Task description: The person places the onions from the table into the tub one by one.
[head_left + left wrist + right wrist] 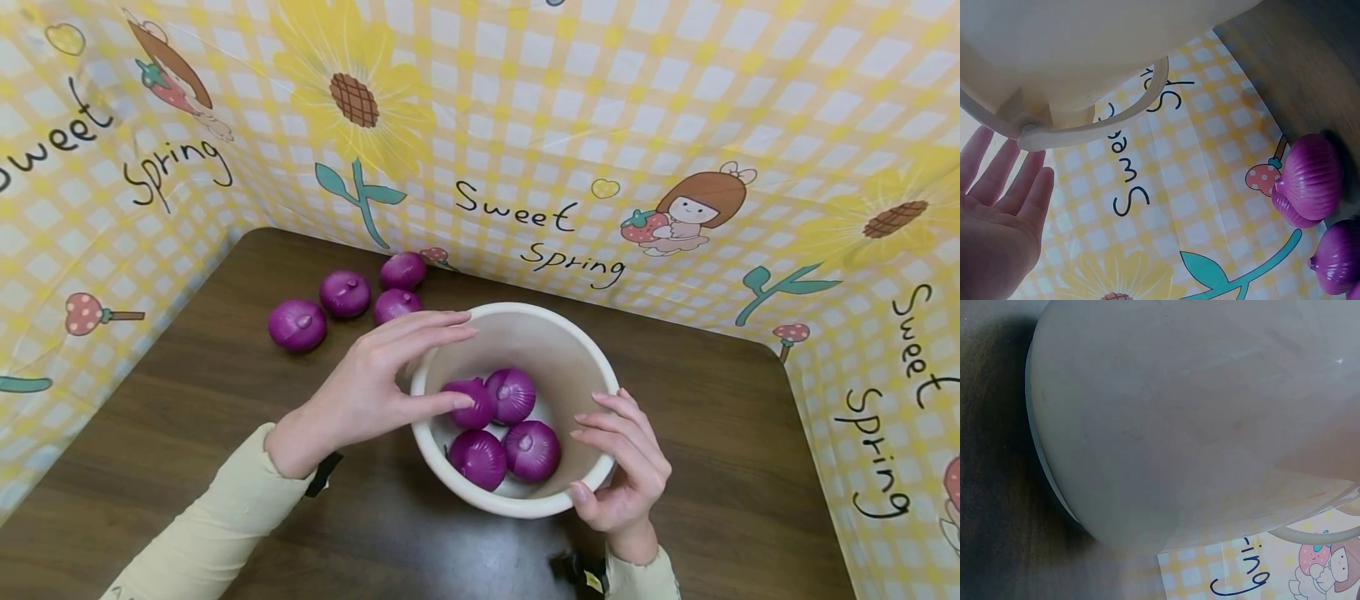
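Note:
A cream-white bucket (pixel 517 505) stands on the table with several purple onions (pixel 532 450) at its bottom. My right hand (pixel 633 462) holds the bucket's right rim, fingers reaching over the edge and thumb at the front; the right wrist view is mostly filled by the bucket's outer wall (pixel 1147 425). Over the left rim, my left hand (pixel 360 383) has its fingers stretched out, the thumb overlapping an onion inside. In the left wrist view, those straight fingers lie right at the rim, near the bucket's handle (pixel 1097 134).
Several more onions (pixel 297 325) sit in a loose group on the dark wooden table (pixel 720 500), left of and behind the bucket. A yellow checked cloth (pixel 525 125) with flower prints hangs around the table's back and sides.

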### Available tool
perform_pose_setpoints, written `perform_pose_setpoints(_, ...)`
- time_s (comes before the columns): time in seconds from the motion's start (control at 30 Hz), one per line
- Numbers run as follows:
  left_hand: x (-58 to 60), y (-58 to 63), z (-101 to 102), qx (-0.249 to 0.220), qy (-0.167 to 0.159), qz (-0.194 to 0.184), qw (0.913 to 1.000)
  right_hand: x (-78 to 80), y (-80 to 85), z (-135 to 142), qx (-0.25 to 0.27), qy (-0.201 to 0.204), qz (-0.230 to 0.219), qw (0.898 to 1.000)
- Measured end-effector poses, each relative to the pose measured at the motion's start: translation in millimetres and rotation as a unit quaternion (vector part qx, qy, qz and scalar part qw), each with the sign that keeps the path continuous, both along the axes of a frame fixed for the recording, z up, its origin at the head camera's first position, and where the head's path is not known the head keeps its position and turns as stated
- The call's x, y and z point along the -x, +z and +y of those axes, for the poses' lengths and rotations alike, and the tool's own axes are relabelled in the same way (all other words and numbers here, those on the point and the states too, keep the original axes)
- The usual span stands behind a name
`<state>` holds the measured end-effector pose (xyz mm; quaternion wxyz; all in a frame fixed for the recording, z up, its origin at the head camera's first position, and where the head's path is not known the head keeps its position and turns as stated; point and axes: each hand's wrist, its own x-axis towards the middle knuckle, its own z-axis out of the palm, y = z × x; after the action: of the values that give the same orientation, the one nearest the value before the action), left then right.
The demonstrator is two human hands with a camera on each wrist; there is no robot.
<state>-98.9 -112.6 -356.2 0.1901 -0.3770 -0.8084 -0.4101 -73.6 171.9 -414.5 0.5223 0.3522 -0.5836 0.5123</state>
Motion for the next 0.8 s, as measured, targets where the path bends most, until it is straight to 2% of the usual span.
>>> perform_pose_setpoints(0.43,3.2,-2.8,-0.9,-0.010,0.035,0.003,0.9993,0.2,-1.4,0.0,0.000,0.001,-0.003,1.000)
perform_pose_setpoints(0.8,4.6,-3.6,-3.9,-0.019,0.048,-0.001,0.9987,-0.4,-1.5,1.3,-0.006,-0.003,-0.007,1.000)
